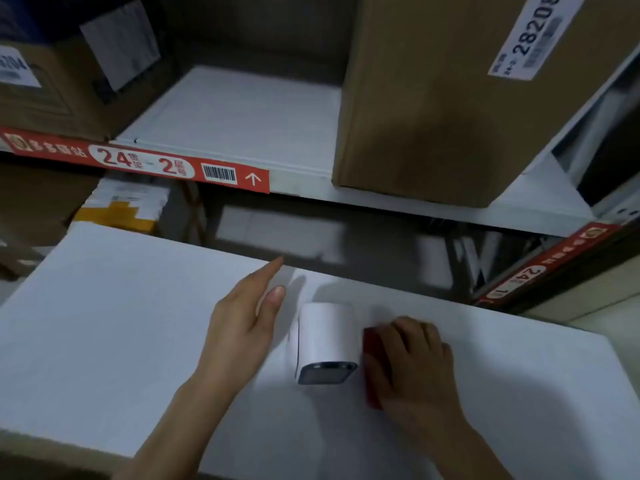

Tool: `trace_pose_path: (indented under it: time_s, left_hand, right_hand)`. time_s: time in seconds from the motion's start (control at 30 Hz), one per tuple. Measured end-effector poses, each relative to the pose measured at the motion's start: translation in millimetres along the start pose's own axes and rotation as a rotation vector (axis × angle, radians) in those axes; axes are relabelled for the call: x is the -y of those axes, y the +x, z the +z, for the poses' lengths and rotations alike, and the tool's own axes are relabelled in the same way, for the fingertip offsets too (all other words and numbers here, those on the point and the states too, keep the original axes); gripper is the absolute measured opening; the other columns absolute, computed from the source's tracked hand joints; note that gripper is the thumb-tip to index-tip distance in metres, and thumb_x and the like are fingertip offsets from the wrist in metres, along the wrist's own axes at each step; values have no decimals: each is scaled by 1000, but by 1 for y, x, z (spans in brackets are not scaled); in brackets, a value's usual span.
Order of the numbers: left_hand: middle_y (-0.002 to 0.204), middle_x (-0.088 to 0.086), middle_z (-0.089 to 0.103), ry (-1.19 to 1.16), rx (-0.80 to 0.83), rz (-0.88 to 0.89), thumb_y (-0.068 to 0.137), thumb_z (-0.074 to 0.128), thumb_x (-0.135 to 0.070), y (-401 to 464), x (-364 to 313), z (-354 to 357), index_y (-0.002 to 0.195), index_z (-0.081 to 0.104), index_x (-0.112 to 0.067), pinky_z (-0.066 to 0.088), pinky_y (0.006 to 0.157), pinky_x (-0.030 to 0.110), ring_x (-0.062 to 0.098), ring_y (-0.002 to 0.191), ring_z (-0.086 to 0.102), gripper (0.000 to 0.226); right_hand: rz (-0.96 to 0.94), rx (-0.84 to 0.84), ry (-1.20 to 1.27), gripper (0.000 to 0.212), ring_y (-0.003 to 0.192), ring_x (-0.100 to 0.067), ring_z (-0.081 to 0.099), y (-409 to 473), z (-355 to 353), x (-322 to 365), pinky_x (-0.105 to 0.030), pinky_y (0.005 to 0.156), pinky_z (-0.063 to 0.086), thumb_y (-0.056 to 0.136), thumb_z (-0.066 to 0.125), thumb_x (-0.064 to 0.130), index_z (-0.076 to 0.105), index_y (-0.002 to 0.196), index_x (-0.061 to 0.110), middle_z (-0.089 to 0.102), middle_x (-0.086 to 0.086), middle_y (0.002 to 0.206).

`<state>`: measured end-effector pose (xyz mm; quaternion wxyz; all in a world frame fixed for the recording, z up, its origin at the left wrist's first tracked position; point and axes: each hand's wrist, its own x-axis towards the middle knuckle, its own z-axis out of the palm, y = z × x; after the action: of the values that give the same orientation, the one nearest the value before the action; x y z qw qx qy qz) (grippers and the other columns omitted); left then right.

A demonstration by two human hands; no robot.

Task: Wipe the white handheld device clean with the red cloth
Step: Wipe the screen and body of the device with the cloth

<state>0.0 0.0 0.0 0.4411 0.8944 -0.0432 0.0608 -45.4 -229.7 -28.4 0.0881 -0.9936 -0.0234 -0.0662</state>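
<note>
Cardboard boxes fill the far left at ten o'clock, matte brown with a white label, on a smooth white shelf. A glossy red strip runs along the shelf's front edge, printed with "24", "2", a barcode and a white arrow. Below it, at nine o'clock, sits a blurred white and yellow packet.

The tabletop is a flat, matte white board across the lower half.

The left hand hovers just left of centre, its grip spread: fingers straight and together, pointing to one o'clock, thumb out toward the device. It holds nothing; I cannot tell whether it touches the board.

The device lies at the middle of the tabletop, a smooth white block with rounded edges and a dark grey glossy end face turned to six o'clock. It rests between the two hands, apart from the left one.

The cloth, a soft dark red fold, lies just at three o'clock of the device, touching or nearly touching its side. The right hand lies over it, fingers curled down onto the fabric, the grip closed on the cloth and covering most of it.

At one o'clock a big plain brown carton stands on the shelf, with a white label reading "28208". A second red strip slants at three o'clock.
</note>
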Motion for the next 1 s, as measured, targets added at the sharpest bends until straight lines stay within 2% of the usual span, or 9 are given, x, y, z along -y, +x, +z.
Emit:
trace_pose_path:
  time_s: [0.1,0.27,0.4,0.47,0.6,0.77,0.83,0.9,1.0]
  left_hand:
    - [120,-22,62,-165,-19,-19,92,40,-46,4,-5,6,130,54,-35,37,90,-1,-18,107,53,42]
    - [116,-21,65,-274,3,-26,88,36,-53,1,-4,14,125,57,-39,43,90,6,-8,110,58,44]
    - [114,-19,68,-356,25,-68,89,37,-51,-15,-2,11,122,58,-39,42,88,5,-5,109,61,41]
    - [114,-20,68,-365,44,-72,90,37,-51,-20,0,8,121,57,-41,44,89,8,-4,109,61,39]
    - [124,-15,64,-404,70,-55,89,36,-53,-29,-1,1,129,57,-34,47,99,28,2,116,59,48]
    - [138,-26,49,-379,144,-23,87,32,-60,-49,-26,-7,139,44,-42,37,104,21,-4,127,47,56]
    - [139,-30,45,-371,157,-30,87,35,-61,-54,-36,-10,139,39,-47,33,104,16,-9,129,41,54]
    - [137,-38,40,-350,175,-41,90,37,-60,-57,-47,-13,137,36,-53,28,101,7,-18,127,36,48]
    - [132,-47,32,-323,222,-60,90,39,-57,-60,-58,-17,131,33,-60,21,94,-5,-31,120,28,42]
  right_hand:
    - [22,22,76,51,105,-27,50,-10,12,1,-43,75,51,71,47,52,48,114,23,62,-5,109]
    - [77,29,95,61,126,-33,39,-16,24,-7,-53,89,48,75,45,59,45,125,25,53,-17,133]
    - [20,14,105,64,122,-41,40,-24,24,-3,-53,100,40,82,45,57,52,130,14,47,-21,131]
    - [15,9,127,64,120,-42,41,-29,26,-3,-54,102,39,82,48,50,52,133,10,46,-22,129]
    - [42,-32,155,61,114,-31,37,-29,26,1,-44,96,41,75,63,33,51,133,18,43,-12,124]
    - [39,-8,149,59,101,-32,42,-26,14,3,-47,83,50,68,69,1,55,123,18,47,-13,116]
    - [62,27,229,48,101,-32,46,-20,2,3,-36,87,46,78,65,1,57,122,18,48,-12,116]
    - [168,80,429,41,104,-24,49,-15,-19,9,-9,86,34,86,61,6,57,124,20,47,-5,116]
    - [157,-9,612,51,99,-10,45,-18,-50,20,11,76,25,79,66,-1,56,125,17,46,2,114]
